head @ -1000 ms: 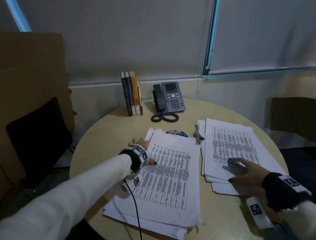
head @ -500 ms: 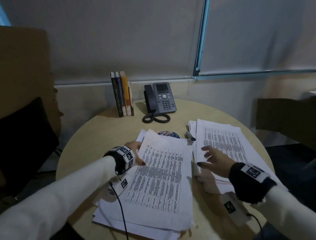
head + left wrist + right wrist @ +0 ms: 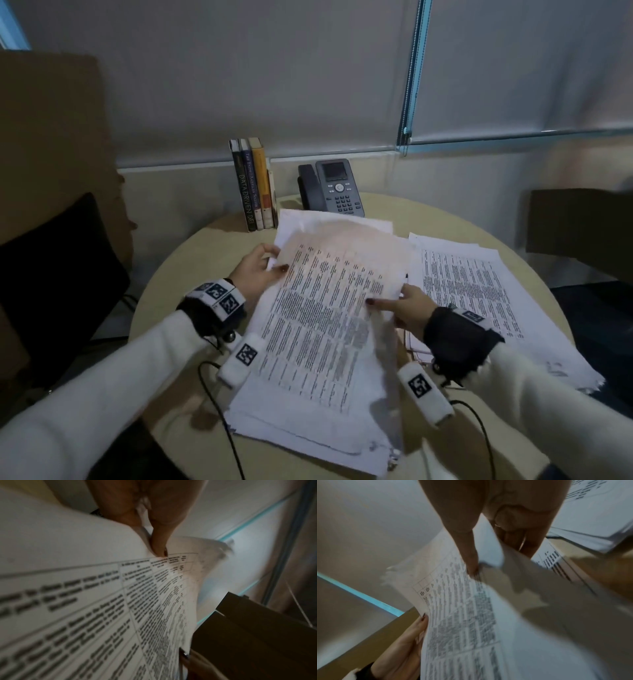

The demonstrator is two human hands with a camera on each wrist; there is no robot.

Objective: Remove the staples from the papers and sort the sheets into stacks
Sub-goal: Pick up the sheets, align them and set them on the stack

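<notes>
A bundle of printed sheets (image 3: 329,308) is tilted up off the left stack (image 3: 308,435) on the round table (image 3: 191,260). My left hand (image 3: 257,270) pinches its left edge, thumb on top; the left wrist view shows the thumb (image 3: 159,543) pressed on the paper (image 3: 85,601). My right hand (image 3: 400,305) pinches the right edge, thumb over the print, fingers beneath; the right wrist view shows the same grip on the sheets (image 3: 462,615), with my left hand (image 3: 409,642) at the far edge. A second stack (image 3: 479,294) lies to the right. No staple or staple remover shows.
Three upright books (image 3: 255,185) and a desk phone (image 3: 332,188) stand at the table's back edge. A dark chair (image 3: 58,274) is at the left, another dark seat (image 3: 579,233) at the right. Wrist cables (image 3: 219,418) trail over the table's near edge.
My right hand left the right stack, where it rested on a green object, and came over to the left stack. Both hands have lifted its top sheets; the raised paper hides the table behind.
</notes>
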